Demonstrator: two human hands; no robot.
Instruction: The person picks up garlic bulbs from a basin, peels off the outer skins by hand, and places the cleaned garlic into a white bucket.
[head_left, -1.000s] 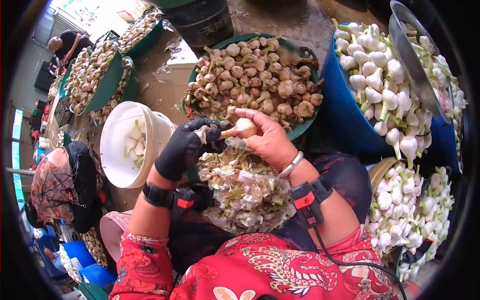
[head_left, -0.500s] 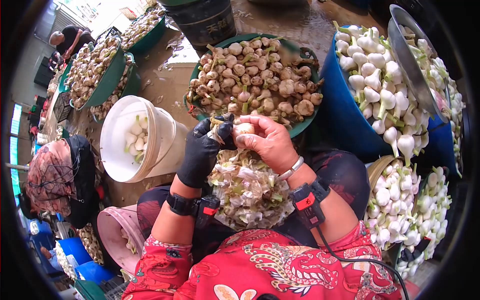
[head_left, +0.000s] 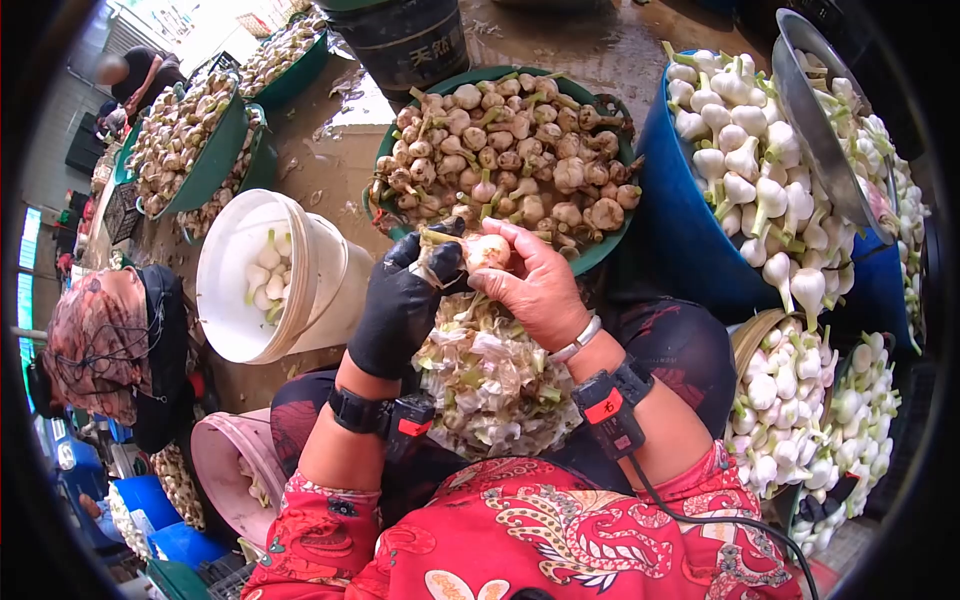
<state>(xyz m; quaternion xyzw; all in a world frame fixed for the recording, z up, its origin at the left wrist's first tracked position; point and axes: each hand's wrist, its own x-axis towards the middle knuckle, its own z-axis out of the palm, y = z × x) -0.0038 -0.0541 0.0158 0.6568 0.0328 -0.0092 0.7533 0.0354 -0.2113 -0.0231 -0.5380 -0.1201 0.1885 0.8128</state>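
A garlic bulb (head_left: 487,253) with part of its brownish skin on is between my hands. My right hand (head_left: 545,292), bare, grips the bulb between thumb and fingers. In its black glove, my left hand (head_left: 393,310) is closed on the bulb's stem end, where a strip of loose skin (head_left: 432,268) shows at the fingers. A pile of peeled garlic skins (head_left: 495,385) lies in my lap just below. Beyond my hands, a green basin (head_left: 603,255) holds many unpeeled garlic bulbs (head_left: 520,150).
To the left, a white bucket (head_left: 225,310) holds several peeled bulbs, with a pink bucket (head_left: 222,470) nearer me. At right, a blue tub (head_left: 668,200) is heaped with white bulbs beside a metal bowl (head_left: 815,120). Other people (head_left: 115,340) are at left.
Both hands have shifted slightly, and more of the bulb shows between them. My right fingers have opened a little around it. The view has moved slightly.
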